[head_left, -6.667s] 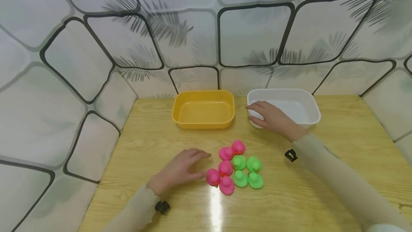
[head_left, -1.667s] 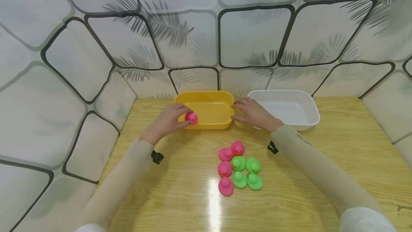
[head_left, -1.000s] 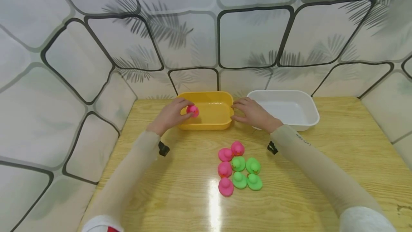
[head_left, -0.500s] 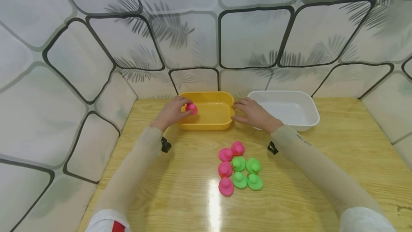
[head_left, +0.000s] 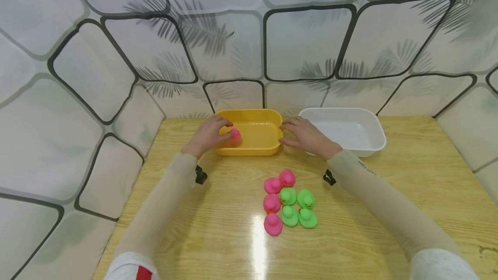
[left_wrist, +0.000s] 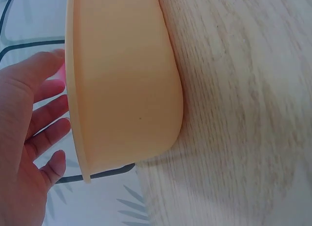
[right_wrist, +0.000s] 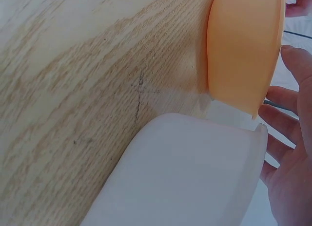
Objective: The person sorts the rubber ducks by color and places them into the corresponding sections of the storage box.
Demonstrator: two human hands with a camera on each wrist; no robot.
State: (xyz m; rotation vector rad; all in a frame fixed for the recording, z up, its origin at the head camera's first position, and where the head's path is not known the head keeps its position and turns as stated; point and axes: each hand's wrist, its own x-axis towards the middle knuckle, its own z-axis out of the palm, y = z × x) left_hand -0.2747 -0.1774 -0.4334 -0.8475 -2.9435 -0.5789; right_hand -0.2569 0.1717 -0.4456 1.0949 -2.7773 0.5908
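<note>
Over the left end of the yellow tray [head_left: 249, 151] is my left hand [head_left: 206, 135], thumb and forefinger apart. A pink rubber duck [head_left: 235, 135], slightly blurred, lies just beyond these fingertips, inside the tray. In the left wrist view the tray wall [left_wrist: 122, 80] hides most of the duck. My right hand [head_left: 307, 136] has its fingertips at the tray's right rim, fingers loosely bent, with the white tray [right_wrist: 180, 172] under its wrist side. Nearer on the table, several pink ducks [head_left: 273, 224] and several green ducks [head_left: 308, 218] stand in a close group.
The wooden table [head_left: 369, 219] runs back to a patterned cloth wall [head_left: 307, 42], with another cloth wall [head_left: 58, 141] on the left. Both trays stand side by side near the back wall. Black wrist cameras [head_left: 200, 175] hang under the sleeves.
My left hand has carried one pink duck from the group into the yellow tray; its fingers have now parted from it. My right hand has moved left from the white tray to the yellow rim.
</note>
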